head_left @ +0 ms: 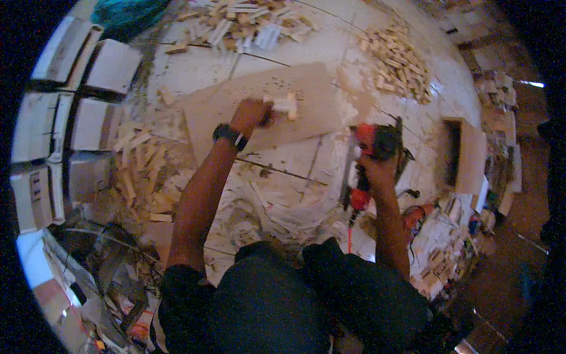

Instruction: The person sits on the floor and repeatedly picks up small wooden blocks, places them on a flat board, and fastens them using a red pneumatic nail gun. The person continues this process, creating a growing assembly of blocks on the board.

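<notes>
My left hand (252, 114), with a dark watch on its wrist, is closed on the near end of a small T-shaped wooden piece (289, 106). That piece is pale and slightly blurred, held over a flat brown board (318, 88) on the floor. To the right, my right hand (377, 168) is wrapped round the grip of a red and black nail gun (367, 134). A thin red hose (350, 241) runs down from the tool's handle. The nail gun is beside the board, apart from the wooden piece.
Wood offcuts (236, 23) lie at the far side, with a heap of small blocks (398, 59) at far right. Thin sticks (144, 165) are piled on the left, near stacked cartons (97, 124). A wooden box (469, 154) and another red tool (415, 217) are at right.
</notes>
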Motion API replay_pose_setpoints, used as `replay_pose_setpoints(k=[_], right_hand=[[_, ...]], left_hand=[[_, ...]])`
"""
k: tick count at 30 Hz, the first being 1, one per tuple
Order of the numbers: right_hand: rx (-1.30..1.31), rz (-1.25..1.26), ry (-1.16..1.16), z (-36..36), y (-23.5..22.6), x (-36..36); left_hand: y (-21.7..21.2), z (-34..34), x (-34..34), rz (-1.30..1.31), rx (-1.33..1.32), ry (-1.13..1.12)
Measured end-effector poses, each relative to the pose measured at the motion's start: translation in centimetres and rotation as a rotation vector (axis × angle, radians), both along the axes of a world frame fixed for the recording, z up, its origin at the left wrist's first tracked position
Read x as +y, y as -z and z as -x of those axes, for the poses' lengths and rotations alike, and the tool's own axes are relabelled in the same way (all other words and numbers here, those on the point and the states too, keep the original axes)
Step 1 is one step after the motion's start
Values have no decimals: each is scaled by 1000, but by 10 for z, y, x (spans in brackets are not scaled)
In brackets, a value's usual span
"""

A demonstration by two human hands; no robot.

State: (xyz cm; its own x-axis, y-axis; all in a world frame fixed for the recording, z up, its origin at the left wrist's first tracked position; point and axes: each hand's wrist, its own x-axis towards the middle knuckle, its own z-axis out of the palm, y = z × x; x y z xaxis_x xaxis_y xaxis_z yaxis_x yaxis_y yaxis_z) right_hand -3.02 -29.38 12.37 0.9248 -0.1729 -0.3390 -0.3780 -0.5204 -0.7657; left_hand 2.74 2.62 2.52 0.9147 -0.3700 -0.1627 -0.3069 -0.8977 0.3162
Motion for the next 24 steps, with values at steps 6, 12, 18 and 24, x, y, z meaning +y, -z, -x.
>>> replay_pose_setpoints(k=[6,12,18,24], right_hand=[[-24,-237,157,9,4,-19],[-16,-255,152,14,-4,-23],[23,-264,184,11,-17,-13],[-4,-202,158,10,-16,-3]], left_hand=[[-47,-48,67,1652,263,-780],[10,94,177,-602,-91,-612],[19,205,280,-511,-208,-1235],[20,126,147,270,-38,-911]])
